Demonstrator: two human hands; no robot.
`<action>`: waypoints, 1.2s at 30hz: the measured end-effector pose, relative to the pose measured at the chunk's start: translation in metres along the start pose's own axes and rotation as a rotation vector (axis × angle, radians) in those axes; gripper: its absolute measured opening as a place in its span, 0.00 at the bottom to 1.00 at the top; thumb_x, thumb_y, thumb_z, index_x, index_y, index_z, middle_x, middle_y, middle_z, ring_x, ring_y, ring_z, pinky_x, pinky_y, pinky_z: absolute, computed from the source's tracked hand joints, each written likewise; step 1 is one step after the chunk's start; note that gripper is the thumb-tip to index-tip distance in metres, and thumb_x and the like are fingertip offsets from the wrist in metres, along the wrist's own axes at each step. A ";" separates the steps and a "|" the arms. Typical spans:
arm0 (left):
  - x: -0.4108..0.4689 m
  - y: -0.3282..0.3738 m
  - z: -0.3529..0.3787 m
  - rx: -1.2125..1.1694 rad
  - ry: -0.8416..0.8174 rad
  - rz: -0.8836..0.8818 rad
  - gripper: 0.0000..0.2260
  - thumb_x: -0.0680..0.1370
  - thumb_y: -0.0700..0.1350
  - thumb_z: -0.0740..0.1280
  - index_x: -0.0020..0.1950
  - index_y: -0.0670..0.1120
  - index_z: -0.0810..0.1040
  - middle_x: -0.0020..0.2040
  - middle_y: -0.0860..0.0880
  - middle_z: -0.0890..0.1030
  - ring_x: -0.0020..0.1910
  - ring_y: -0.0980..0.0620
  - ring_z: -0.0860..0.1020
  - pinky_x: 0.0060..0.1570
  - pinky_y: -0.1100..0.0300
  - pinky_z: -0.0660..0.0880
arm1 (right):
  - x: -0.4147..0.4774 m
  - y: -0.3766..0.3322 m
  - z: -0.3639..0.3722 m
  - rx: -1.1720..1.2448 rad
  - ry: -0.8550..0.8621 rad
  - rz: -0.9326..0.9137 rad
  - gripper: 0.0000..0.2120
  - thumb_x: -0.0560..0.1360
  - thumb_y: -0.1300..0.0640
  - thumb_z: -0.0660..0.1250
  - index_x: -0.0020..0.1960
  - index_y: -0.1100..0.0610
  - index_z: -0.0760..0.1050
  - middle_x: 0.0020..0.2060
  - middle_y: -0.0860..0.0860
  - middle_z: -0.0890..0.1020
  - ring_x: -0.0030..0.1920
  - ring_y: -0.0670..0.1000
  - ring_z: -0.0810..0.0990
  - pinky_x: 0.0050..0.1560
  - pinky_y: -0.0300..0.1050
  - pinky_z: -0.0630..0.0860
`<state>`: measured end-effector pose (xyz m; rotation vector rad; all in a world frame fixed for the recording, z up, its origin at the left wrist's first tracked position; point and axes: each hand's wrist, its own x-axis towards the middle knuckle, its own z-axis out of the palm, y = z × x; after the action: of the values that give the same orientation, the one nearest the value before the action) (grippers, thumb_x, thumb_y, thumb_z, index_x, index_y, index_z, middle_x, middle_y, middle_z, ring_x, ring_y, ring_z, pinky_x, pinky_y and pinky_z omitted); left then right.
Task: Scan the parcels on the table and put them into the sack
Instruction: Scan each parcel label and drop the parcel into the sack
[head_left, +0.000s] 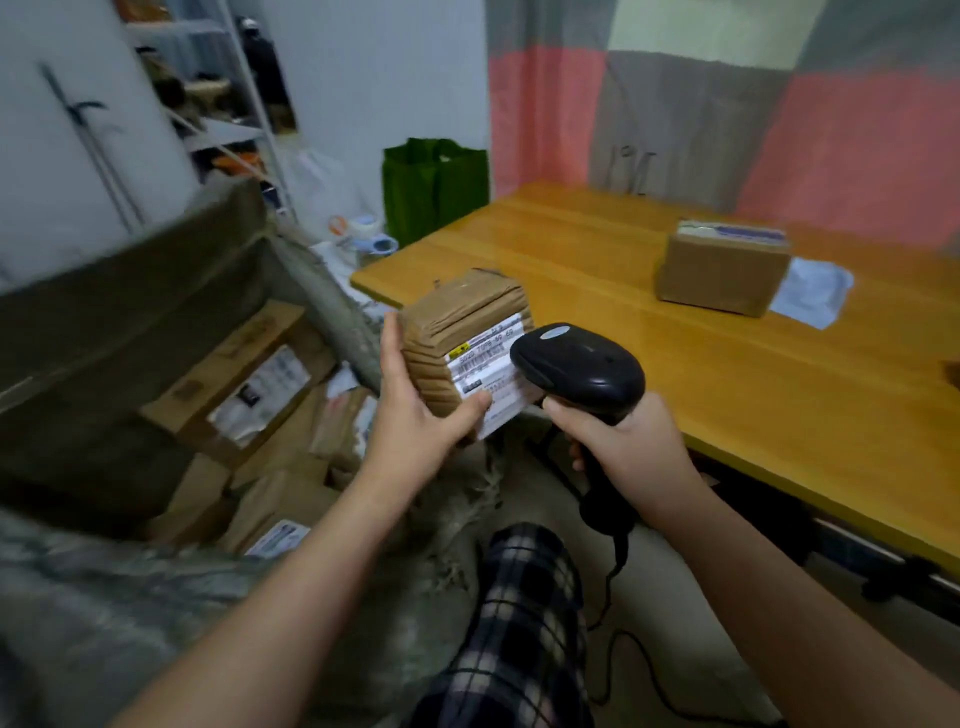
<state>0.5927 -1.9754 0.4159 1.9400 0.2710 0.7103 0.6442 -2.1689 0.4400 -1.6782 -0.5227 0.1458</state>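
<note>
The left hand (415, 410) grips a taped parcel (467, 343) above the open sack (156, 322), label up. The right hand (623, 441) is wrapped round the scanner (576, 369), its nose almost on the label. Backing off a little should take in the whole barcode. Another parcel (722, 265) waits on the counter (571, 249).

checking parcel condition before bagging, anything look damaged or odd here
Nothing looks damaged. The held parcel is heavily taped, its label intact under the scanner. The box on the table sits partly on a pale mailer, both unscanned.
</note>
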 end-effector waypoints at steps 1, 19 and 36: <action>-0.009 -0.010 -0.021 0.024 0.063 -0.038 0.50 0.69 0.46 0.77 0.78 0.51 0.44 0.72 0.53 0.63 0.68 0.66 0.64 0.67 0.71 0.60 | 0.001 -0.001 0.019 0.010 -0.053 -0.006 0.06 0.71 0.56 0.75 0.38 0.55 0.79 0.26 0.47 0.78 0.28 0.47 0.78 0.33 0.44 0.75; -0.068 -0.103 -0.246 1.169 0.403 -0.447 0.40 0.66 0.52 0.76 0.73 0.45 0.61 0.60 0.36 0.68 0.56 0.36 0.68 0.58 0.44 0.67 | 0.019 0.010 0.224 -0.251 -0.435 -0.083 0.08 0.67 0.47 0.76 0.39 0.46 0.77 0.32 0.41 0.81 0.37 0.34 0.78 0.34 0.27 0.69; 0.003 -0.070 -0.149 1.015 0.021 -0.052 0.17 0.78 0.52 0.64 0.66 0.50 0.73 0.62 0.47 0.74 0.62 0.47 0.70 0.62 0.51 0.68 | 0.042 0.013 0.160 -0.174 -0.223 -0.006 0.08 0.68 0.51 0.76 0.45 0.46 0.79 0.33 0.40 0.82 0.37 0.34 0.79 0.35 0.29 0.71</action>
<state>0.5163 -1.8303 0.4024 2.8566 0.8079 0.6001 0.6230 -2.0078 0.4064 -1.8410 -0.7249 0.2923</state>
